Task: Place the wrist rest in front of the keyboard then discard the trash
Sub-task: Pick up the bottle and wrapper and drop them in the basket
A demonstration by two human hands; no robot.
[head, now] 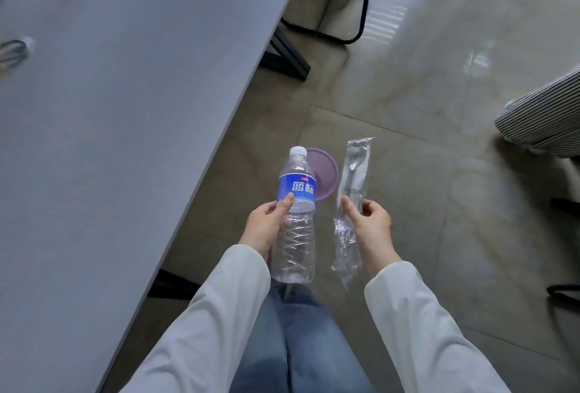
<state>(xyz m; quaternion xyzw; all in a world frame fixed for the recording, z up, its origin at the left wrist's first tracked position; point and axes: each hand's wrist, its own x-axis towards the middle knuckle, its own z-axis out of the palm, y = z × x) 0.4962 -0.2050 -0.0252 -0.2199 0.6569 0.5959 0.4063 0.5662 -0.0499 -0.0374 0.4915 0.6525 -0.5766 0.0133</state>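
Blue-jeaned legs and two white sleeves fill the foreground, each hand carrying a piece of trash above the tiled floor.

Largest in view, the grey table runs along the left side, and the floor spreads to the right of it; a black chair frame stands at the table's far end. The left hand is wrapped around the middle of a clear plastic bottle with a blue label, cap pointing away. A purple round lid shows just behind the bottle; what holds it cannot be told. The right hand pinches a clear plastic wrapper containing a spoon. Neither the wrist rest nor the keyboard is in view.
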